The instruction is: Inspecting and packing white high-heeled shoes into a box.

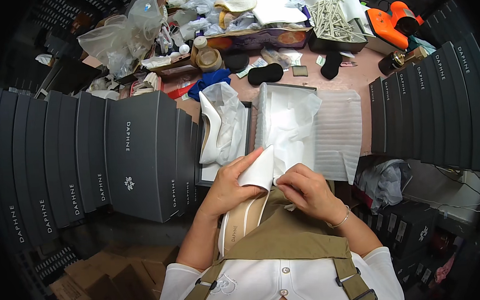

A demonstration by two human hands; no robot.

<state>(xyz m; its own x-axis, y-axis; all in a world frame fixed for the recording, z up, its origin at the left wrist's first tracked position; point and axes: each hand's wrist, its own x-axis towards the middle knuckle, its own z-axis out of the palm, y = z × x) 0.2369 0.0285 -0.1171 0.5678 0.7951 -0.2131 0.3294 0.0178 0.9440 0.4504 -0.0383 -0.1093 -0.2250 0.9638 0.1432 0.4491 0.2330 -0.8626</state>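
Observation:
My left hand is wrapped round the front of a white pointed-toe shoe, its toe aimed away from me and its beige insole facing up. Close to the shoe's right edge, my right hand has thumb and fingertips pinched together; what they hold, if anything, is too small to make out. Beyond my left hand, a second white shoe lies on its side against tissue paper in a dark grey shoebox. White tissue paper lies loose in the grey tray beside it.
A ribbed white foam sheet spreads right of the tray. Grey shoeboxes stand in rows at left and right. Farther back are black oval pads, a blue cloth, a box of white sticks and an orange tool.

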